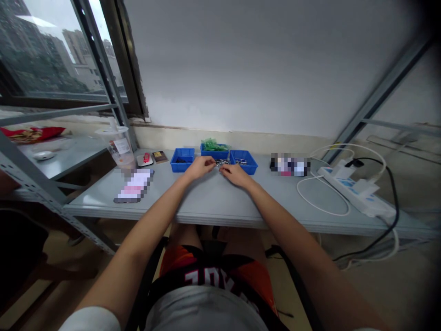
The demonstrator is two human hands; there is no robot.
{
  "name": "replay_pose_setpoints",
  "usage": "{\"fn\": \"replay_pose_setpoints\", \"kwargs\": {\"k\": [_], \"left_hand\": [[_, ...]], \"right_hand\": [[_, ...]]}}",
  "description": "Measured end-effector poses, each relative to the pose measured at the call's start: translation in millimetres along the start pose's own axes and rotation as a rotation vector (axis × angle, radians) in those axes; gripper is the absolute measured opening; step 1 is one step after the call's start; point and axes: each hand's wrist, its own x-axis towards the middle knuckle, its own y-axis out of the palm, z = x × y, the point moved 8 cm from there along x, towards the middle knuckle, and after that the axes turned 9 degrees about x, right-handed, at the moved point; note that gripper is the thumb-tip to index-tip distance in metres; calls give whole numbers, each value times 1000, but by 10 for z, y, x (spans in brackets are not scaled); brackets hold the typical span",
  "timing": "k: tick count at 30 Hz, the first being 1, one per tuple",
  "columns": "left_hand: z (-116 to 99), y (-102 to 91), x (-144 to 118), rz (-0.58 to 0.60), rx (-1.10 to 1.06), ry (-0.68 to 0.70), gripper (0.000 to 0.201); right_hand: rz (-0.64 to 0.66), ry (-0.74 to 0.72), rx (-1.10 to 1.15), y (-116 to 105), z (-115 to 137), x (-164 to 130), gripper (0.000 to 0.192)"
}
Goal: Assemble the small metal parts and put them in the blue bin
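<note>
My left hand (202,167) and my right hand (234,174) meet over the middle of the grey table, fingertips a short way apart. Each has its fingers pinched together, and whatever is in them is too small to make out. A small heap of shiny metal pieces (222,162) lies just behind the fingertips. Around it are a blue bin (178,168) on the left with dark small parts, a blue bin (214,155) at the back with green plastic pieces, and a blue bin (248,171) on the right with shiny metal parts.
To the left are a phone (135,186), a plastic drink cup (119,149), a small red item (146,157) and a brown box (159,156). On the right lie a blurred-out object (290,165), a white cable (322,211) and a power strip (358,193). A wall rises behind the table.
</note>
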Motion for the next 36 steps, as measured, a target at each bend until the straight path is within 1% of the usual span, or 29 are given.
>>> {"fn": "replay_pose_setpoints", "kwargs": {"k": [6,12,16,29,33,36], "left_hand": [[-45,-12,12,-26,63,51,19],[-29,-31,13,-48,102,51,19],[-52,-35,9,-50,83,63,18],[-30,-44,6,-48,69,23,19],[-4,-54,15,-76,85,20,18],[4,-50,17,-73,85,13,19]], "right_hand": [[18,-3,-6,17,42,-6,20],[14,-3,-2,15,37,-10,19],[13,9,10,14,24,-7,20],[-12,14,17,-29,51,-7,21],[-23,17,20,-40,48,-1,21],[-37,12,26,-41,29,6,20]]}}
